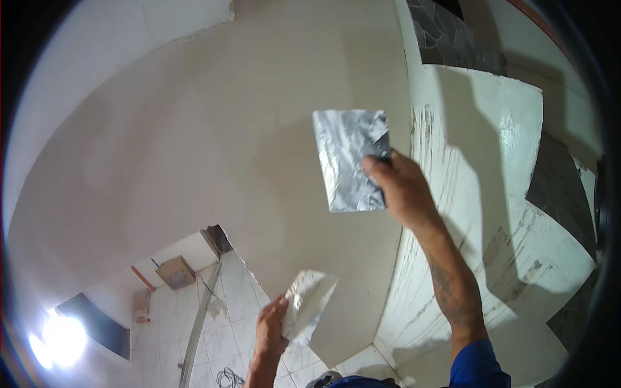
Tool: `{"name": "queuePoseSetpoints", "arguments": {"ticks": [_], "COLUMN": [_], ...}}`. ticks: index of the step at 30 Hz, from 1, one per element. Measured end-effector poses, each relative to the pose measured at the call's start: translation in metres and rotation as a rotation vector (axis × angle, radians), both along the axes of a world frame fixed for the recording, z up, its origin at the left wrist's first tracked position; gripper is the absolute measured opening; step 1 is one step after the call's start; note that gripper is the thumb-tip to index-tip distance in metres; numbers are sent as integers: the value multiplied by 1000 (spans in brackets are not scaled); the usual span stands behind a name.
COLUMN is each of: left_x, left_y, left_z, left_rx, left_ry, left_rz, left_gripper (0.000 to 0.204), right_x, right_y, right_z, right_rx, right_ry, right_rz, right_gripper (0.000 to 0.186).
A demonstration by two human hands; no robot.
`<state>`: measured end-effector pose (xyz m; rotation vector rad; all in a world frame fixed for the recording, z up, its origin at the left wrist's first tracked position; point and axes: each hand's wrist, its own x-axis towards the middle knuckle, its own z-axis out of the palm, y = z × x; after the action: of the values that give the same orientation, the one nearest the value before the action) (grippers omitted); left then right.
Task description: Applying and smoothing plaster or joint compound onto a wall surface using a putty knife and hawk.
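A rectangular steel trowel (351, 161) with a streaked, silvery face is raised in front of the smooth grey-beige wall (272, 97). My right hand (402, 187) grips it at its right edge, the thumb lying over a dark handle. Lower and to the left, my left hand (270, 326) is closed on a smaller flat silvery blade (309, 305), tilted, with a pale face. Most of that blade's handle, if it has one, is hidden. Both tools appear apart from the wall, though how far cannot be judged.
On the right rises a white stepped stair side (498, 187) with dark streaks and grey stone-patterned faces (446, 35). Down left, white tiles (223, 333) carry a long metal straightedge (197, 323), a coiled cable (229, 377) and a square box (176, 273). A bright lamp (63, 339) shines there.
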<state>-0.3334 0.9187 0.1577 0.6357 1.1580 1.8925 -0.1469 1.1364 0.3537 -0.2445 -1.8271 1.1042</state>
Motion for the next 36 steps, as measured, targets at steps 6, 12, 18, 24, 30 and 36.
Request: {"name": "queuePoseSetpoints", "arguments": {"ticks": [6, 12, 18, 24, 30, 36], "left_x": [2, 13, 37, 23, 7, 19], "left_y": [40, 71, 69, 77, 58, 64], "left_z": [47, 43, 72, 55, 104, 138], "left_rx": [145, 378, 283, 147, 195, 244], "left_ry": [55, -86, 22, 2, 400, 538], "left_rz": [-85, -237, -396, -151, 128, -88], "left_gripper": [46, 38, 39, 39, 41, 41], "right_x": [27, 31, 40, 89, 125, 102], "right_y": [-2, -41, -46, -2, 12, -26], "right_z": [-15, -71, -125, -147, -104, -41], "right_rx": [190, 977, 1277, 1174, 981, 1169], "right_ry": [-34, 2, -94, -306, -225, -154], "right_rz": [-187, 38, -216, -238, -298, -272], "right_gripper": [26, 59, 46, 46, 77, 53]}}
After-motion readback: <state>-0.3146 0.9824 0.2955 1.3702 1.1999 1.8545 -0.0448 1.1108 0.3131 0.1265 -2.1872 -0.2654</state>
